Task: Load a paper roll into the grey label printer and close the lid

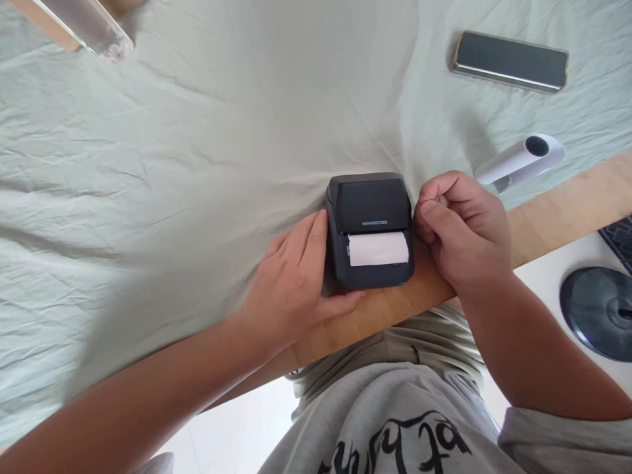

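A black label printer [370, 204] sits near the table's front edge, with a strip of white paper [378, 249] lying across its front. My left hand [296, 276] rests against the printer's left side, fingers along it and thumb stretched out below its front edge. At the printer's right side is my right hand [461, 227], its fingers curled and thumb pressed to the forefinger. Whatever may be in that pinch is too small to name.
A curled white paper roll [516, 161] lies right of my right hand. Behind it is a dark phone-like slab [511, 60]. A clear plastic object [103, 33] is at the far left. Pale cloth [197, 131] covers the table behind a bare wooden edge [567, 204].
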A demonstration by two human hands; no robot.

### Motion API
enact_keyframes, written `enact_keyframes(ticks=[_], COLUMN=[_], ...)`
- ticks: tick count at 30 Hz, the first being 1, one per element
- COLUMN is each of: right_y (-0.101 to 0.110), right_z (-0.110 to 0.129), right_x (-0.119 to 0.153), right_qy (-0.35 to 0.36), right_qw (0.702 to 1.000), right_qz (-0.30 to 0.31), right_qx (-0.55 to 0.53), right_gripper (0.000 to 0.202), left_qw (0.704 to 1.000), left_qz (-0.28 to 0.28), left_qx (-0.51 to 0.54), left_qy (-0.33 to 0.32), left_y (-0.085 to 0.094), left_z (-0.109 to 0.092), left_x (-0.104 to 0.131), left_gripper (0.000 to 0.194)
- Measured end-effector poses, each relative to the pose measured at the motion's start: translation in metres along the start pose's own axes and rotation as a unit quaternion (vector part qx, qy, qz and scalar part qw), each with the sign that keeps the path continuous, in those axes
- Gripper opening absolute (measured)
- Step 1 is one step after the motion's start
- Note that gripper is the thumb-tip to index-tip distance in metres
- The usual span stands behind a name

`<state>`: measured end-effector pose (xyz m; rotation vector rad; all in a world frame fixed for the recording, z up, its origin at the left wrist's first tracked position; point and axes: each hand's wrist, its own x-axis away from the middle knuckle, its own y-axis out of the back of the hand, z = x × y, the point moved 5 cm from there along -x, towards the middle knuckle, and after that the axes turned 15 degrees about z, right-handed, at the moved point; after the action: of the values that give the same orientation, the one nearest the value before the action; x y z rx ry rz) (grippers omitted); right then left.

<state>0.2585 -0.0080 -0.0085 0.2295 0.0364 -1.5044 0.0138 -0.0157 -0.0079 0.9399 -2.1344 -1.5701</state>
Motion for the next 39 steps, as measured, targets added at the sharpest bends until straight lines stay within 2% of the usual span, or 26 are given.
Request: enact_keyframes(ticks=[4, 7, 13, 15, 18, 19, 22, 24, 31, 36, 38, 39], right_y=[0.0, -0.001, 0.001, 0.002, 0.001, 0.0, -0.006, -0.007, -0.004, -0.006, -0.006, -0.007], right_z=[0.004, 0.007, 0.005, 0.003, 0.001, 0.001, 0.0, 0.001, 0.022, 0.047, 0.053, 0.053], right_x=[-0.004, -0.007, -0.004, -0.003, -0.001, 0.0, 0.002, 0.004, -0.001, -0.012, -0.018, -0.022], right_qy=[-0.009, -0.016, -0.018, -0.016, -0.016, -0.017, -0.01, 0.007, 0.033, 0.085, 0.084, 0.077], right_qw=[0.998, 0.996, 0.998, 0.999, 0.999, 0.999, 0.998, 0.996, 0.993, 0.985, 0.971, 0.96], right_qz=[-0.022, -0.037, -0.046, -0.045, -0.028, -0.015, 0.034, 0.049, 0.003, -0.015, 0.02, 0.056], right_qx=[-0.052, -0.078, -0.039, -0.014, 0.024, 0.032, 0.052, 0.074, 0.11, 0.152, 0.222, 0.262], right_gripper=[0.083, 0.087, 0.076, 0.057, 0.014, 0.015, 0.038, 0.043, 0.021, 0.027, 0.021, 0.016], left_qw=[1.0, 1.0, 0.999, 0.999, 0.999, 0.999, 0.999, 1.0, 1.0, 0.999, 1.0, 1.0], left_qz=[0.019, 0.024, 0.032, 0.031, 0.032, 0.033, 0.031, 0.025, -0.008, 0.002, 0.006, 0.004], left_qx=[0.015, 0.012, 0.008, 0.018, 0.028, 0.03, 0.025, 0.016, -0.013, -0.032, -0.028, -0.025], left_qy=[0.01, 0.007, 0.01, 0.013, 0.015, 0.014, 0.009, 0.007, -0.015, -0.006, -0.003, -0.006], left_y=[0.002, 0.003, 0.001, 0.001, 0.0, 0.0, 0.001, 0.001, 0.002, 0.0, -0.001, -0.001], left_z=[0.002, 0.003, 0.004, 0.004, 0.005, 0.005, 0.004, 0.003, -0.002, -0.001, 0.0, -0.001], left_x=[-0.001, -0.001, -0.001, 0.0, 0.001, 0.001, 0.001, 0.0, -0.001, -0.001, 0.0, 0.0], left_gripper=[0.099, 0.098, 0.099, 0.099, 0.1, 0.1, 0.098, 0.098, 0.094, 0.099, 0.1, 0.099])
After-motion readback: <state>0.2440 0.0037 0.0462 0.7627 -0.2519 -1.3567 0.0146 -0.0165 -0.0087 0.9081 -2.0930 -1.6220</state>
